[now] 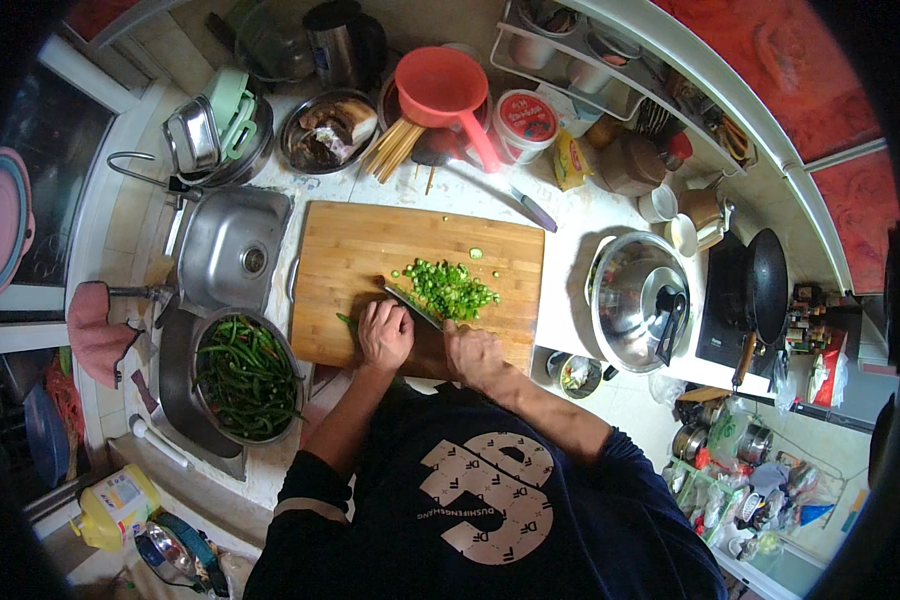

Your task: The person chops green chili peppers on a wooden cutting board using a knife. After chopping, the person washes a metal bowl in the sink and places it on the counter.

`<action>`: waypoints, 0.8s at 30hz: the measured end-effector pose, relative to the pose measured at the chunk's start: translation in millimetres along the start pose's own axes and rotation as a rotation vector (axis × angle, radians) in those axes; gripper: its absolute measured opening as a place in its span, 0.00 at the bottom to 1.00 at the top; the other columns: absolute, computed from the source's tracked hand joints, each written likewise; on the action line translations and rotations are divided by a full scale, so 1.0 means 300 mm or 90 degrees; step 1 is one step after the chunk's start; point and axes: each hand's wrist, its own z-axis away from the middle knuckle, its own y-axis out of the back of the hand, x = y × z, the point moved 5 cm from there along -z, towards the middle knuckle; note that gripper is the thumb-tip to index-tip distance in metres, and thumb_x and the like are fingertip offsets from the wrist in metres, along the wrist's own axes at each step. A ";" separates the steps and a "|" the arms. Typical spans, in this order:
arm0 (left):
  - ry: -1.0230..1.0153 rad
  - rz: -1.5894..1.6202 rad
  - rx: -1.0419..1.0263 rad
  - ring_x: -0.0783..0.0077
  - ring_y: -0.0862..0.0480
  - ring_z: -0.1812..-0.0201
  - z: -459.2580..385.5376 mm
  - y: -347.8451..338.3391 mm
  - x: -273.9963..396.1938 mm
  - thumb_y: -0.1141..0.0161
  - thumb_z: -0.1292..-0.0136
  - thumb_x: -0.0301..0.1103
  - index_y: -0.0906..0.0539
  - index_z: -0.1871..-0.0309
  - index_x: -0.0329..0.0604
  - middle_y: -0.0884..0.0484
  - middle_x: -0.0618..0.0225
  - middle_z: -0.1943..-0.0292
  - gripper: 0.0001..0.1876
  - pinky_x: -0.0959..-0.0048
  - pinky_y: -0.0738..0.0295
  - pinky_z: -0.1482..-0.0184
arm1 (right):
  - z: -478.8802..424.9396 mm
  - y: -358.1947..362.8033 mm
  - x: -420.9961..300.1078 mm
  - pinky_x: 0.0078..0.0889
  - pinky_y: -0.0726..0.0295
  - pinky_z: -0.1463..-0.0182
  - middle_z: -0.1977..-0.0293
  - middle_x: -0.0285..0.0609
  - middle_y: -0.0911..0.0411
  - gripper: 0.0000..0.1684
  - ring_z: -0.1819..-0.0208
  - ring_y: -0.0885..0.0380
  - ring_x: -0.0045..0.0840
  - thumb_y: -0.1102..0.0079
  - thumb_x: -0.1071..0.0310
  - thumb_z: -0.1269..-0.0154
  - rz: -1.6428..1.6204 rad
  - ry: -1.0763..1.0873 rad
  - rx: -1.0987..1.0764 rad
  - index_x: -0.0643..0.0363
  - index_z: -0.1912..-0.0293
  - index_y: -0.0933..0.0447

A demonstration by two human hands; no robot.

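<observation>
A wooden cutting board [345, 247] lies on the white counter before me. My right hand [474, 354] grips the handle of a kitchen knife [415, 303], whose blade points away to the left over the board. Just left of the blade, my left hand [385, 335] rests on the board with curled fingers. The end of a green chili pepper [344, 319] sticks out from under it; the rest is hidden. Beyond the blade spreads a pile of chopped green chili [450, 289], with one loose slice [475, 253] farther back.
Left, a metal basin of whole green chilies [247, 375] stands in one sink bowl, beside another sink bowl [229, 247]. A purple-handled knife [534, 208] lies behind the board near a red plastic ladle [441, 82]. Rightward are a glass-lidded pot [630, 300] and a wok [766, 285].
</observation>
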 end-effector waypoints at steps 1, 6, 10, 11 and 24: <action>-0.002 0.010 0.011 0.51 0.23 0.60 -0.001 0.005 0.003 0.35 0.51 0.24 0.20 0.66 0.41 0.23 0.60 0.65 0.08 0.55 0.26 0.57 | -0.005 0.005 -0.003 0.26 0.29 0.70 0.71 0.40 0.26 0.20 0.71 0.28 0.25 0.45 0.67 0.38 -0.060 -0.040 -0.013 0.59 0.46 0.21; -0.010 -0.019 0.022 0.54 0.24 0.62 -0.022 0.027 0.016 0.36 0.51 0.26 0.22 0.73 0.42 0.23 0.61 0.65 0.05 0.56 0.27 0.60 | -0.033 0.089 0.047 0.30 0.28 0.71 0.72 0.42 0.27 0.22 0.72 0.28 0.27 0.45 0.69 0.37 -0.065 0.038 0.028 0.66 0.44 0.24; 0.009 -0.037 -0.021 0.53 0.23 0.60 0.006 -0.005 -0.004 0.36 0.52 0.27 0.20 0.69 0.41 0.22 0.61 0.64 0.06 0.57 0.25 0.57 | -0.017 0.031 0.012 0.37 0.24 0.70 0.69 0.51 0.24 0.29 0.71 0.25 0.34 0.48 0.71 0.38 -0.047 0.033 0.027 0.72 0.38 0.31; 0.005 -0.031 -0.012 0.53 0.23 0.60 0.006 -0.003 -0.006 0.36 0.52 0.27 0.20 0.69 0.41 0.22 0.61 0.64 0.07 0.57 0.25 0.57 | -0.028 0.041 0.026 0.36 0.25 0.71 0.69 0.52 0.24 0.29 0.70 0.24 0.35 0.48 0.71 0.37 -0.043 0.051 0.029 0.72 0.38 0.32; -0.034 -0.029 0.044 0.52 0.23 0.61 -0.019 0.027 0.014 0.36 0.51 0.25 0.21 0.67 0.40 0.22 0.59 0.65 0.07 0.56 0.26 0.57 | -0.041 0.086 0.044 0.34 0.28 0.76 0.72 0.48 0.26 0.26 0.74 0.26 0.32 0.48 0.72 0.36 -0.124 -0.002 0.024 0.71 0.39 0.30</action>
